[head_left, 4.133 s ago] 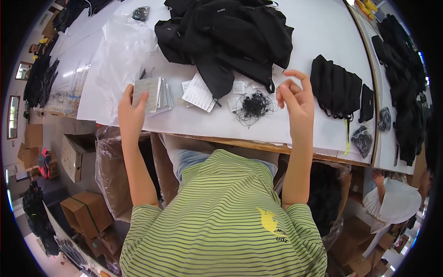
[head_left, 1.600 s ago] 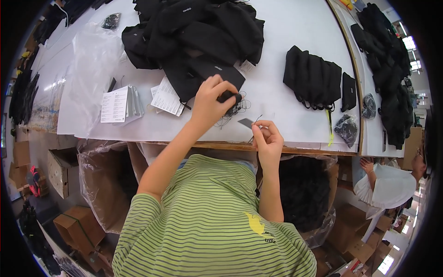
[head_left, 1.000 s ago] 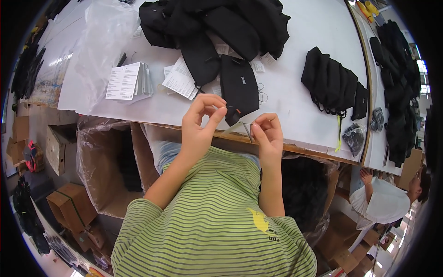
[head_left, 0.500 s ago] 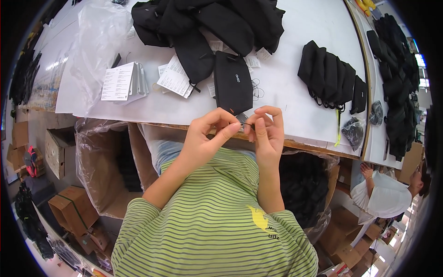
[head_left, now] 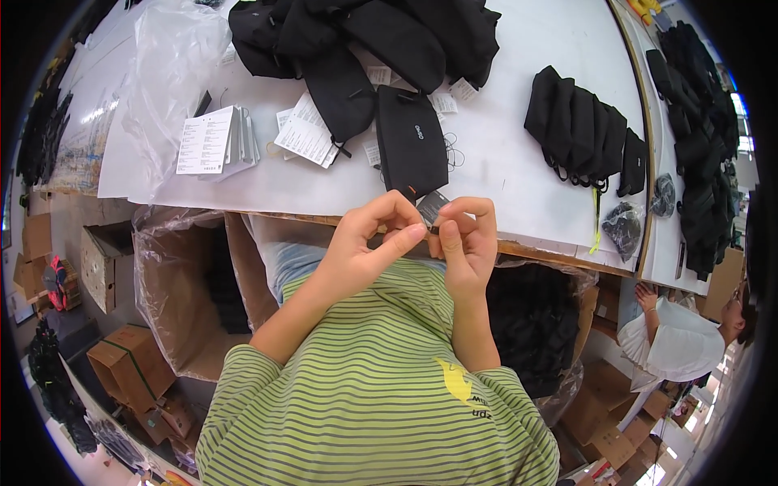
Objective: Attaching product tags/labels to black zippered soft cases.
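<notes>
My left hand [head_left: 379, 236] and my right hand [head_left: 466, 243] meet at the table's front edge, fingertips nearly touching. Both are closed in a pinch on a thin black string [head_left: 433, 229]; only a small dark bit of it shows between them. Just behind the fingertips is a dark grey tag [head_left: 433, 206], partly covered by my right fingers. Beyond it lies a flat black pouch [head_left: 412, 146] with a small light mark and an orange bit at its near end. Loops of thin black string [head_left: 455, 152] lie beside the pouch.
A heap of black pouches [head_left: 365, 40] covers the table's far middle. White printed tags [head_left: 207, 144] stand in a stack at left, near clear plastic [head_left: 174, 73]. A row of black pouches [head_left: 575, 125] lies right. Lined cartons [head_left: 178, 300] stand below; a co-worker [head_left: 673, 336] is at right.
My hands have come closer together, and the string stretch between them has shortened. The dark grey tag shows more behind my fingertips.
</notes>
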Demonstrator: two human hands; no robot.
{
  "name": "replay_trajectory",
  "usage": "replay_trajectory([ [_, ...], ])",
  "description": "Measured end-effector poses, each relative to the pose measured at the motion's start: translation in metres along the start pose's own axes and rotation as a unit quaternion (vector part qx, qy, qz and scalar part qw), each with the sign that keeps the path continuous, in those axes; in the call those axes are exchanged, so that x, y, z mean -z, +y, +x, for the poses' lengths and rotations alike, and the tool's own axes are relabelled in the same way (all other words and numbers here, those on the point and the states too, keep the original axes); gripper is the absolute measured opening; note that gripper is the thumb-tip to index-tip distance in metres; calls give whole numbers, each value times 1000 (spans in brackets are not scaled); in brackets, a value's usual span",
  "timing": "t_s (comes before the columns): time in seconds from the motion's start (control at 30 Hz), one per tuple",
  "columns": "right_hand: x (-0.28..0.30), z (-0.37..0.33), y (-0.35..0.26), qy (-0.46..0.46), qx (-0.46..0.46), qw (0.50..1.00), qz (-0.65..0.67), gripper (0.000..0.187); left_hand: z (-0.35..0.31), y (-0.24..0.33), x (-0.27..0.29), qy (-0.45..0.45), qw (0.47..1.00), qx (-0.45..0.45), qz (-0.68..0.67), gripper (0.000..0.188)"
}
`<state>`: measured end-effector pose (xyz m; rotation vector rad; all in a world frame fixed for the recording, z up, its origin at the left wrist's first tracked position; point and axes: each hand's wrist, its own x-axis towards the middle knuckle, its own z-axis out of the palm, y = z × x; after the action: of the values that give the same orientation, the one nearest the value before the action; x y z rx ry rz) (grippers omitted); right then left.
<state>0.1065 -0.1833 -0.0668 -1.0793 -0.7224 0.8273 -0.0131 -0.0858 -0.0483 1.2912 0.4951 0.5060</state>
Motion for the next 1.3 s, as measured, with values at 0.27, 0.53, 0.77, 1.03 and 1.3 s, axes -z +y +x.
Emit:
replay_trajectory([
  [0.27,1,0,-3,-27,-14,999,39,16,-1,-1,1,-28,1000,13,6,12],
  [0.53,5,2,-3,-61,-36,997,24,17,1,5,7,-53,998,25,37,13],
  [0.77,6,4,-10,-99,-85,991,-4,18,5,-7,7,-86,995,36,40,22],
  [1.03,9,1,-7,-114,-90,987,72,16,12,-18,9,-145,960,151,-185,32],
  [1.3,4,6,-4,-94,-127,967,200,16,14,-12,15,-138,959,133,-208,31],
])
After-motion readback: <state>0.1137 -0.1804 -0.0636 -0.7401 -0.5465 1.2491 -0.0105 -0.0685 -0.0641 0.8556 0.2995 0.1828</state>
